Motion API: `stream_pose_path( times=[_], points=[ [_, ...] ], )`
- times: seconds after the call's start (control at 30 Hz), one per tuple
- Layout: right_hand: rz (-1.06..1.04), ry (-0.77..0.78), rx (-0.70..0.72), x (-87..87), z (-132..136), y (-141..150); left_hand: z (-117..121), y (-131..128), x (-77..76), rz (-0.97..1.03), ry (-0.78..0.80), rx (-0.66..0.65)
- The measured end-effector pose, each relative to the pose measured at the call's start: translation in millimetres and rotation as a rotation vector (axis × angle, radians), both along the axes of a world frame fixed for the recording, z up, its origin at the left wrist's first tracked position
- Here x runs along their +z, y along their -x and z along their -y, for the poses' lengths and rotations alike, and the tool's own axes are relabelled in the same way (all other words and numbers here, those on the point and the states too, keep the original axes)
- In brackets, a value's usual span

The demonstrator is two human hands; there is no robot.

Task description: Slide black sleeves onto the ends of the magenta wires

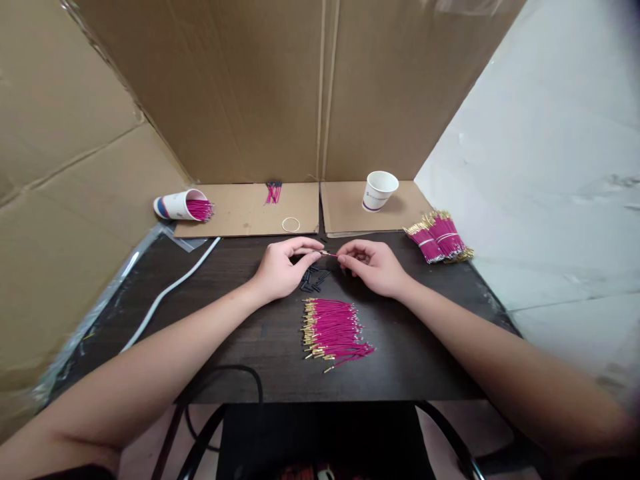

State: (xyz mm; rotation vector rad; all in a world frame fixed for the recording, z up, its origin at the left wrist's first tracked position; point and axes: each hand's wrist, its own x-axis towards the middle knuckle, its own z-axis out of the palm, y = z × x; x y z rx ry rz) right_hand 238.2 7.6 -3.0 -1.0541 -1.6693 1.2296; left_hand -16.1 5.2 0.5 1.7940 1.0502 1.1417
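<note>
"Two hands, both busy?"

"Yes. The left hand point(286, 269) has its grip closed on the gold-tipped end of a thin magenta wire point(331, 254), and the right hand point(374, 267) pinches the other end."

"Where is that wire?"

"Between the fingertips, above the dark wooden desk point(200, 320), near a loose heap of short black tubes point(313, 279)."

"And nearer the person?"

"A stacked row of magenta wires with gold ends point(333, 327), gold to the left."

"What's at the back?"

"On flat brown cardboard point(235, 210), an upright white paper cup point(380, 193) to the right, a pale thin ring point(291, 225), and a few black-ended magenta wires point(273, 193). At left, a tipped white paper cup point(175, 205) holds more; banded magenta bundles point(440, 238) lie at right."
</note>
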Motion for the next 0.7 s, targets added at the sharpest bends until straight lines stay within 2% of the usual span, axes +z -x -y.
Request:
stream_pose_path(
  times=[0.27,0.57,0.7],
  points=[
    [-0.001,-0.016,0.012,0.4,0.5,-0.1,0.5,-0.2,-1.3,-0.038,-0.047,-0.026],
    [-0.009,-0.054,0.019,2.6,4.9,2.1,3.2,0.3,2.8,-0.234,-0.259,0.009],
    [-0.014,-0.069,0.007,2.9,5.8,2.7,4.4,1.1,5.1,-0.252,-0.305,0.004]
  ],
)
